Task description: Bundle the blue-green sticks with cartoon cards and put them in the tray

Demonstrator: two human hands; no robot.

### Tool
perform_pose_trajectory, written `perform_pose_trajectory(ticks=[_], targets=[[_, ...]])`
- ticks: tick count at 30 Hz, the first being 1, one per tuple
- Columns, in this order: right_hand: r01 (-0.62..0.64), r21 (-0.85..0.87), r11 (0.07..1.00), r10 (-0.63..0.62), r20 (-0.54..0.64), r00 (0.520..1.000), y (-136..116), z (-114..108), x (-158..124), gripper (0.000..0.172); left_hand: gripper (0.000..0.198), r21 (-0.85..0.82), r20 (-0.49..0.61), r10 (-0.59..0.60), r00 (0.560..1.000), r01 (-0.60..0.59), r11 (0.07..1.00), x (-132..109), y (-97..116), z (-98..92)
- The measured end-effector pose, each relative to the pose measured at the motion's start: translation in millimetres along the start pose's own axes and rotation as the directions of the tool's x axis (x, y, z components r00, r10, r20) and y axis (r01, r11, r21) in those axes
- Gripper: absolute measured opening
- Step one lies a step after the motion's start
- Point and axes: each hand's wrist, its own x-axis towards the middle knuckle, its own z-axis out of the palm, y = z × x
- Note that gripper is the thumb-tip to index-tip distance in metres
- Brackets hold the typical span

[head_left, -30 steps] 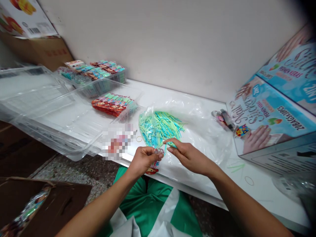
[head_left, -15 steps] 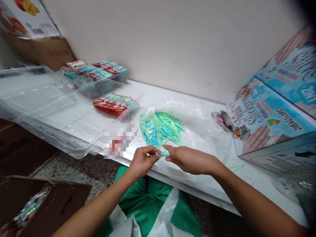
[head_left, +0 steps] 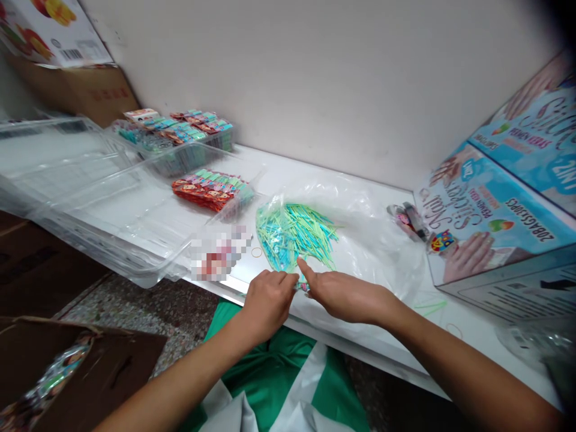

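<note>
Right now both hands meet at the near edge of the white table [head_left: 288,165]. The left hand [head_left: 270,300] is knuckles-up, its fingers folded together over a small packet [head_left: 303,287]. Only a coloured sliver of the packet shows between the two hands. The right hand [head_left: 346,294] touches the same spot with its forefinger stretched toward the sticks [head_left: 292,231], and I cannot tell whether it grips anything.

The sticks, green and blue, lie heaped on a clear bag [head_left: 373,240] just beyond the fingertips. A rubber band [head_left: 257,252] lies just left of the heap.

On the right I see a blue box [head_left: 490,222] whose print is upside-down from here: "Nail Sticker", "PERMEN KERAS", "20BAGSx30PCS". An upper box [head_left: 535,120] stacked on it repeats "PERMEN KERAS" and shows "2IN1". A few loose packs [head_left: 407,219] lie against the lower box's left corner.

On the left a clear tray [head_left: 112,204] holds a row of red packs [head_left: 209,189], printed with cartoon faces too small for me to read. A carton [head_left: 45,30] at the top-left corner carries fruit pictures and a barcode.
</note>
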Motion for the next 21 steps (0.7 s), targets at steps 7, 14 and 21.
perform_pose_trajectory(ticks=[7,14,21], targets=[[-0.016,-0.007,1.000,0.016,0.015,1.000,2,-5,1,0.058,0.027,0.027,0.033,-0.003,0.999,0.002,1.000,1,3,5.5],[-0.042,0.026,0.999,0.043,-0.038,0.998,10,-16,-11,0.022,0.027,-0.542,0.029,-0.213,0.977,0.195,0.818,1,-8,5.3],[-0.042,0.130,0.991,0.051,-0.066,0.997,11,-18,-14,0.028,0.029,-0.772,0.148,-0.394,0.907,0.355,0.527,3,-10,7.6]])
